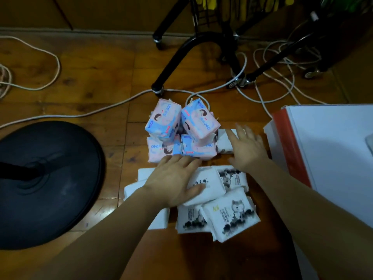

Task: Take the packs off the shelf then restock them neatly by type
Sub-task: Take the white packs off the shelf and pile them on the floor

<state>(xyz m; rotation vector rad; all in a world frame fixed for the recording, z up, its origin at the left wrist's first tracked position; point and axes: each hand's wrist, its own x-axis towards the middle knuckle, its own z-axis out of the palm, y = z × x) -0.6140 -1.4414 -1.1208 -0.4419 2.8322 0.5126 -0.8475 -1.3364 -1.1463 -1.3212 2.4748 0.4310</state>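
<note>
Floor: we see pink-and-blue packs stacked in two layers on the wooden floor.
Nearer us: white packs lie in a loose heap.
Left hand: flat on a white pack.
Right hand: fingers spread above another white pack.
Right: white box.

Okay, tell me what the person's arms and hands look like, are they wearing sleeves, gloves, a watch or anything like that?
Both arms are bare as far as the picture shows them: no sleeves in view. The left hand and right hand are bare too, with no gloves. No watch, bracelet or ring shows on the wrists or the fingers, and no markings are visible.
</note>
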